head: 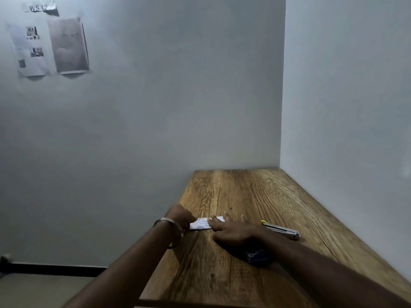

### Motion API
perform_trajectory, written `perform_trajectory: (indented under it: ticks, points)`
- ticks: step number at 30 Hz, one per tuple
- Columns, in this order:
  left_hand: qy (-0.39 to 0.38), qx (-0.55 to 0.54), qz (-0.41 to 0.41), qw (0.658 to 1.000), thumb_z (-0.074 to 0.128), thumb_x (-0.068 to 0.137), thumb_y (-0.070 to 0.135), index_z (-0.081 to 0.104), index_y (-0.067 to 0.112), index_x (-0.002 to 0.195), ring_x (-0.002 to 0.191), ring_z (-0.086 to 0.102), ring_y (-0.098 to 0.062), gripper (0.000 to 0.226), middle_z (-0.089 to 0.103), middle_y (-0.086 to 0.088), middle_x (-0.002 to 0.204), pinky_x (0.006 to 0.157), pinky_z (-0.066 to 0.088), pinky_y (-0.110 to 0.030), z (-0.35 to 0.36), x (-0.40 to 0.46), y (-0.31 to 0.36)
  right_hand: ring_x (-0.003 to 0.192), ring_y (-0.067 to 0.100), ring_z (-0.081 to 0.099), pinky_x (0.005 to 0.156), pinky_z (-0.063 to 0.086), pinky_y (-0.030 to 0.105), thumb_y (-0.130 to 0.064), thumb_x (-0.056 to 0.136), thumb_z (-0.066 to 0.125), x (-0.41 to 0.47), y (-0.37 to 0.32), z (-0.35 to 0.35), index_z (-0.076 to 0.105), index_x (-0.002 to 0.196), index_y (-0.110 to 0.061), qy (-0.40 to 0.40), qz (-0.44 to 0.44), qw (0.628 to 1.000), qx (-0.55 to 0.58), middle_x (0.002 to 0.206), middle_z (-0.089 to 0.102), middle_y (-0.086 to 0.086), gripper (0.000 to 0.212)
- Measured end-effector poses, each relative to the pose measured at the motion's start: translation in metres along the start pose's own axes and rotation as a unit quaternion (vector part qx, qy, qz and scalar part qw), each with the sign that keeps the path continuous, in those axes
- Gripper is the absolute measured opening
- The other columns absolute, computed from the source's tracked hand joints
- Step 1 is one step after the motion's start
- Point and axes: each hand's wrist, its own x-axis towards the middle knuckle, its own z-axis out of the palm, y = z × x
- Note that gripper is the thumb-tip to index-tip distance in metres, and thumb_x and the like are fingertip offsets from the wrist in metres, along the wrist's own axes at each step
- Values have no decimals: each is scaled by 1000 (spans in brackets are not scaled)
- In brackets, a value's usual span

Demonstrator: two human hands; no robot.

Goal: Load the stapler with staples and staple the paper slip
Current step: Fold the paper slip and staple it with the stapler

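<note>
A white printed paper slip [203, 223] lies on the wooden table [244, 196] near its left edge. My left hand [181, 215], with a metal bangle on the wrist, pinches the slip's left end. My right hand [231, 231] rests flat, its fingers pressing on the slip's right part. A metal stapler [282, 230] with a yellow tip lies on the table to the right of my right hand, untouched. A small dark blue staple box [258, 256] sits partly hidden under my right forearm.
The table stands in a corner, with grey walls behind it and along its right side. Printed sheets [49, 45] are taped high on the left wall. To the left of the table the floor [33, 292] drops away.
</note>
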Motion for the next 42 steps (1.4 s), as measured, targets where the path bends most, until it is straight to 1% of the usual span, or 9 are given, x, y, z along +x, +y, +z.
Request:
perform_trajectory:
  ticks: [7, 12, 16, 19, 23, 29, 33, 36, 42]
  points:
    - [0, 35, 18, 999, 78, 81, 25, 63, 1, 111, 84, 57, -17, 41, 63, -7, 97, 64, 44, -24, 5, -2, -6, 151, 27, -24, 111, -23, 64, -41, 104, 31, -3, 2, 2, 4, 159, -30, 15, -15, 1000, 15, 168, -8, -7, 63]
    - [-11, -11, 56, 998, 73, 84, 14, 68, 2, 108, 95, 63, -21, 28, 69, -13, 109, 89, 53, -36, 8, -3, -10, 151, 26, -23, 113, -21, 64, -39, 106, 32, -10, 1, -1, 6, 160, -30, 19, -29, 999, 27, 167, -7, -9, 60]
    - [-10, -51, 70, 996, 71, 84, 10, 67, 2, 109, 103, 64, -25, 27, 67, -14, 109, 95, 54, -42, 8, -9, -13, 152, 27, -18, 114, -15, 67, -39, 106, 37, -14, 0, -5, 8, 159, -30, 25, -40, 999, 26, 167, -6, -9, 62]
    - [-14, -122, 49, 991, 70, 83, 3, 65, -1, 109, 95, 68, -29, 27, 68, -18, 107, 82, 59, -39, 5, -12, -16, 154, 27, -8, 120, -3, 64, -34, 104, 47, -19, -2, -8, 14, 159, -27, 50, -57, 995, 61, 168, 2, -8, 65]
    - [-71, -273, -8, 959, 63, 85, -10, 59, -13, 111, 59, 66, -24, 27, 68, -25, 96, 46, 55, -24, 3, -19, -17, 145, 19, 34, 115, 32, 35, -22, 99, 59, -33, 3, -18, 35, 153, -20, 161, -71, 956, 234, 160, 35, 2, 59]
    - [-124, -418, -49, 899, 59, 87, -13, 53, -10, 105, 67, 64, -25, 20, 63, -26, 91, 44, 57, -25, 9, -32, -12, 107, 10, 65, 92, 52, 30, -28, 94, 66, -68, 64, -47, 70, 121, -18, 380, 57, 903, 193, 120, 72, 1, 30]
    - [-159, -450, -52, 877, 60, 85, -14, 55, -10, 102, 70, 66, -25, 19, 63, -26, 93, 44, 56, -23, 19, -42, -5, 99, 8, 63, 93, 52, 40, -55, 87, 66, -99, 110, -38, 68, 119, -28, 274, 129, 951, 67, 109, 71, -8, 41]
    - [-173, -451, -49, 874, 61, 85, -13, 56, -10, 99, 69, 67, -23, 15, 64, -26, 98, 48, 58, -23, 28, -49, 5, 99, 6, 62, 89, 53, 33, -65, 83, 63, -115, 126, -25, 66, 122, -28, 202, 106, 970, 83, 109, 68, -11, 54]
    - [-187, -457, -40, 868, 61, 85, -12, 56, -9, 94, 78, 68, -26, 11, 64, -29, 108, 61, 59, -27, 41, -61, 18, 94, 8, 57, 78, 49, 25, -68, 76, 67, -111, 119, -1, 67, 102, -38, 235, 49, 965, 109, 103, 58, -11, 40]
